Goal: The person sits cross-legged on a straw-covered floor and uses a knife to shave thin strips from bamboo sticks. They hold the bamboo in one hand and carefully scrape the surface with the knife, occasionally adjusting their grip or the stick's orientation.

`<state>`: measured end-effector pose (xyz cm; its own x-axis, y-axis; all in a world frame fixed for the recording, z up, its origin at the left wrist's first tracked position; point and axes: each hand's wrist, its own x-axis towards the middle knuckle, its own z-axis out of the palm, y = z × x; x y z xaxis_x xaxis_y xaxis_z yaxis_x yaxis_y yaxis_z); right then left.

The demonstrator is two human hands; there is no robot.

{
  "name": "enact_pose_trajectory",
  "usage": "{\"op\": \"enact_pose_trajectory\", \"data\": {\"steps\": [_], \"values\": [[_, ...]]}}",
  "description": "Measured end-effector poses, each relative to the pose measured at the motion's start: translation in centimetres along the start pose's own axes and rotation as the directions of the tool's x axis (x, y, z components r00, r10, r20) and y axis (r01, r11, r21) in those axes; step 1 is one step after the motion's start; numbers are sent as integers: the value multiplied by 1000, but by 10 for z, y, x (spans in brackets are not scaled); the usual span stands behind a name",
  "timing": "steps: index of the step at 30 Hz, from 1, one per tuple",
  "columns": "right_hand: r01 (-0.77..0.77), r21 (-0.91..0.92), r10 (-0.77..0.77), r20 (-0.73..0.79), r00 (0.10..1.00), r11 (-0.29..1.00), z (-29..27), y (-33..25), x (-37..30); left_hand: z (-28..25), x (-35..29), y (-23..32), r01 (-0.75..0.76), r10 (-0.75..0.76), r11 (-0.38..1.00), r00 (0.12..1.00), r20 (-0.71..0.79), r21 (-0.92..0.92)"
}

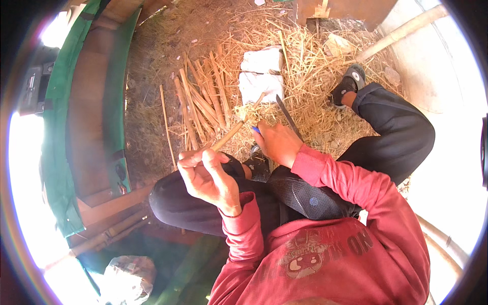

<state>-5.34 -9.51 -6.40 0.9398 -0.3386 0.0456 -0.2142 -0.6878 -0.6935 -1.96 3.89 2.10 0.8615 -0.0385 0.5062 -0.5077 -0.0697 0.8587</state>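
At ten o'clock from the lap [262,201], the left hand [211,178], fingers clamped on the stick [230,136], should keep clear of the blade [287,113], the grip of the right hand [278,144] being unclear.

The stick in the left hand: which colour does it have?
The stick is yellowish tan, best seen in the head view.

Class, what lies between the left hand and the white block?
In the head view, a stick held in the left hand spans that stretch, its far end overlapping the white block; pale shreds show near the block's lower edge.
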Motion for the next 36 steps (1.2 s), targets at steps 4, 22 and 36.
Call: {"op": "enact_pose_trajectory", "data": {"steps": [4, 22, 36], "values": [[0, 24, -3, 104, 995, 1000, -12, -18, -1, -3, 6, -10, -39, 40, 998, 999, -6, 56], [88, 232, -110, 82, 991, 969, -32, -29, -23, -17, 1, 6, -40, 29, 997, 984, 178, 63], [70, 124, -80, 79, 994, 990, -10, -34, -18, -14, 0, -5, -59, 54, 998, 993, 107, 38]]}}
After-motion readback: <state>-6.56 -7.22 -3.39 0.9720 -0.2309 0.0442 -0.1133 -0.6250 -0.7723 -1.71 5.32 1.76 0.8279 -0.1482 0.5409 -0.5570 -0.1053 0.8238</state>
